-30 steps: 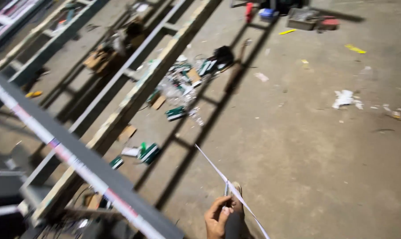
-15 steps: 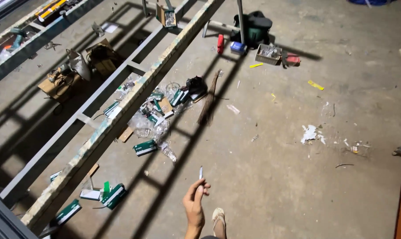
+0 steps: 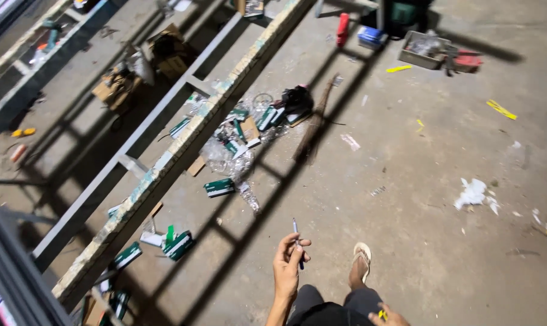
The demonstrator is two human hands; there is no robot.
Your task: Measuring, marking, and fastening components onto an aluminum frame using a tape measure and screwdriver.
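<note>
Holding a pen [image 3: 297, 241] in left hand [image 3: 287, 265], grey crate [image 3: 423, 49] of scraps

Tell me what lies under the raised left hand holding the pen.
Below the left hand and its pen is bare concrete floor crossed by dark shadows. The forearm and dark trousers hide the ground nearer the person.

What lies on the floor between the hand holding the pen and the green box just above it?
In the head view, between the left hand with its pen and the green box lies a crumpled clear plastic wrapper; otherwise bare concrete with shadow bars.
</note>
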